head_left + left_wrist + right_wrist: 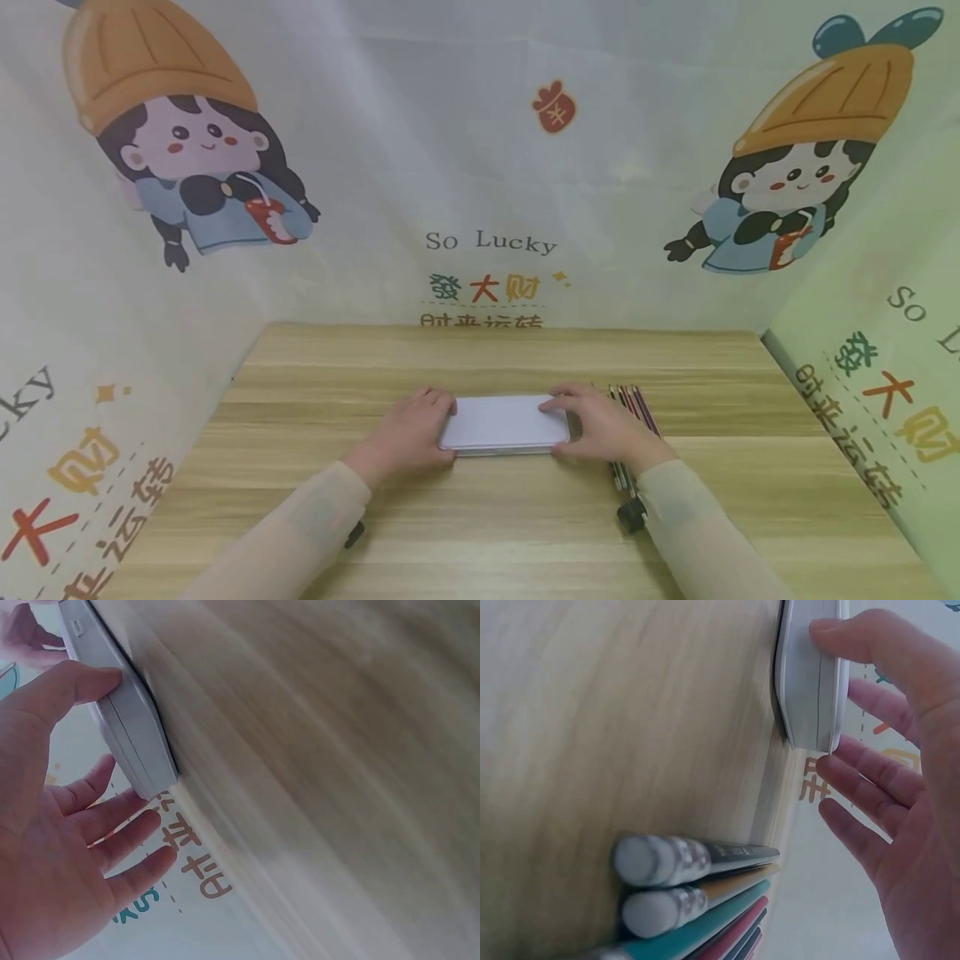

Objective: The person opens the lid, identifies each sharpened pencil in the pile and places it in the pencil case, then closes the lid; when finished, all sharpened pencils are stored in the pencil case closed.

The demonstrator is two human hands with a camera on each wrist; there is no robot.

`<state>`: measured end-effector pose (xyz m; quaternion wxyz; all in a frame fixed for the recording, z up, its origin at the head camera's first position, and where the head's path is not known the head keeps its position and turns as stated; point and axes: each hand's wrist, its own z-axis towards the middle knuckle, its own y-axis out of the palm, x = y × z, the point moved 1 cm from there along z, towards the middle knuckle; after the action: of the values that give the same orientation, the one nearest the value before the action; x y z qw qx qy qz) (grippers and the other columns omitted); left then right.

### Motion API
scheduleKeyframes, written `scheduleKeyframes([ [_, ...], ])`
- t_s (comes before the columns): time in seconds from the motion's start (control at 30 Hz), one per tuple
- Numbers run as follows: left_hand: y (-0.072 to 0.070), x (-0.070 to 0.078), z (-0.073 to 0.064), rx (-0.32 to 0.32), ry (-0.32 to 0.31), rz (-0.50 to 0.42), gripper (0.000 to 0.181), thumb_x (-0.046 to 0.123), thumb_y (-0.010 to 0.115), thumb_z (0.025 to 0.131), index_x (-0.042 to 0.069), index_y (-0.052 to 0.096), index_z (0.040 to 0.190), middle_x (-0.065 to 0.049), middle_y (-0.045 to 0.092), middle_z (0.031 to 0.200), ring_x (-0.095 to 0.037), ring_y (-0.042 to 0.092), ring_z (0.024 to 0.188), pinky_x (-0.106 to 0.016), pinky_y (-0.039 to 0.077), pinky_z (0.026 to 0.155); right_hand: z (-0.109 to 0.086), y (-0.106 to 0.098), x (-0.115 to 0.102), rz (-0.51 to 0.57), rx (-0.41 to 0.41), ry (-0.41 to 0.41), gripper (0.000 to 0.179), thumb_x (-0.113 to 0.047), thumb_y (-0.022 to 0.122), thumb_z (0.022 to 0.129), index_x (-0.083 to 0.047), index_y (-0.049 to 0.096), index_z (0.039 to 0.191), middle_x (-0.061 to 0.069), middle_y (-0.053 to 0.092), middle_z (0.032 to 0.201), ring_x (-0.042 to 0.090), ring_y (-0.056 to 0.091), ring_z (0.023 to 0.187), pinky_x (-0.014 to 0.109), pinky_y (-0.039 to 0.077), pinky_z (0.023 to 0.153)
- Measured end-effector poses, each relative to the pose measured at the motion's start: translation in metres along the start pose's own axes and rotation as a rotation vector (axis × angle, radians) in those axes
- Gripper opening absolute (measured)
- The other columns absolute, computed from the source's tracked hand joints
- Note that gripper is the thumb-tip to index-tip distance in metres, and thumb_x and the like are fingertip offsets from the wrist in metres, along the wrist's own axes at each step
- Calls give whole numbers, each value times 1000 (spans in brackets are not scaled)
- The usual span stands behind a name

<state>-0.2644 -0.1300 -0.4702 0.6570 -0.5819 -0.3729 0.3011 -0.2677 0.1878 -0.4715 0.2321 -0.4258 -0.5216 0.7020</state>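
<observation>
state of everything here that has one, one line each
White box, closed, level
Pencils, lying side by side on the table
Left grip, holding the box's left end
Right grip, holding the box's right end
Cloth backdrop, hung up, slightly wrinkled

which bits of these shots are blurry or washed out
Left wrist: the light brown wood-grain tabletop looks smeared, with a faint pale sheen low down; right wrist: the round white pencil ends are soft; head: hazy light, the flat white rectangular case nearly featureless on top.
</observation>
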Motion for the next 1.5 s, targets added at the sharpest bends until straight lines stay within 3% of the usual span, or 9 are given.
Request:
scheduleKeyframes([
  [0.13, 1, -1, 0, 25, 0, 23, 59, 42, 81, 77, 9, 60, 121, -9, 66, 126, -25, 57, 116, -44, 51, 100, 5, -2, 0, 1, 4, -13, 60, -37, 88, 76, -18, 72, 130, 13, 59, 146, 37, 54, 137, 54, 43, 114],
  [0.4, 8, -6, 1, 66, -10, -75, 60, 41, 84, 71, 11, 60, 118, -6, 66, 124, -24, 54, 117, -43, 48, 102, 9, -4, 4, 32, -8, -37, 58, -36, 89, 72, -15, 75, 124, 13, 62, 140, 36, 58, 131, 54, 45, 112],
  [0.6, 9, -13, 4, 84, 11, -98, 62, 44, 86, 66, 14, 61, 113, -2, 66, 119, -21, 53, 112, -40, 49, 98, 11, -3, 6, 65, 13, -72, 55, -32, 89, 69, -14, 76, 120, 14, 65, 135, 36, 60, 128, 54, 47, 110],
  [0.77, 9, -15, 5, 87, 26, -110, 61, 42, 87, 63, 14, 60, 111, -3, 66, 118, -23, 53, 110, -41, 49, 97, 12, -2, 7, 91, 18, -83, 54, -32, 90, 68, -13, 76, 118, 13, 66, 132, 35, 61, 125, 53, 48, 108],
  [1.2, 10, -14, 10, 51, -23, -152, 62, 38, 89, 60, 14, 61, 109, -4, 66, 121, -22, 52, 113, -40, 48, 100, 13, -3, 11, 100, -18, -55, 55, -35, 92, 69, -16, 76, 118, 15, 64, 138, 37, 59, 128, 56, 46, 110],
  [1.5, 9, -14, 7, 60, -38, -208, 67, 36, 89, 58, 12, 61, 114, -4, 66, 121, -21, 51, 111, -39, 48, 99, 14, -5, 10, 131, -34, -46, 56, -35, 93, 70, -14, 76, 119, 17, 63, 139, 38, 58, 130, 57, 45, 111],
])
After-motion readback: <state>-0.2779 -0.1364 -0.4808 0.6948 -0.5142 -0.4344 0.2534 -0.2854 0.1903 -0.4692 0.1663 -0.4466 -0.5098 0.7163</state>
